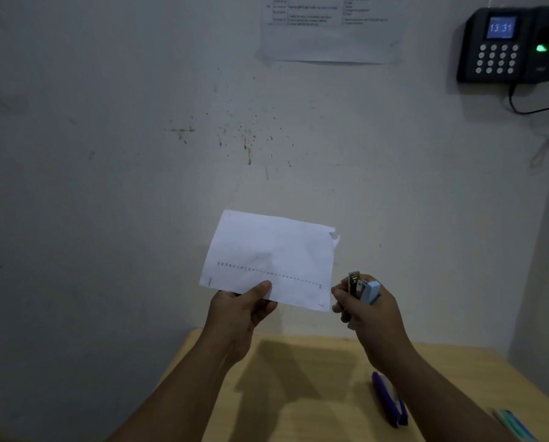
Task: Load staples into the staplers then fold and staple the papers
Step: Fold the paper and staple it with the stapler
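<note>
Above the far edge of the wooden bench [314, 393], your left hand [238, 317] holds up a folded paper [271, 250] in front of the stained wall [107, 138], thumb pressed on its lower left edge and the other fingers closed behind it. Just beside the sheet's lower right corner (not quite touching it, as far as the view shows), your right hand [367, 309] grips a small light blue stapler [364, 290] upright, fingers wrapped around it. A purple stapler [389, 400] lies on the bench below your right wrist.
</note>
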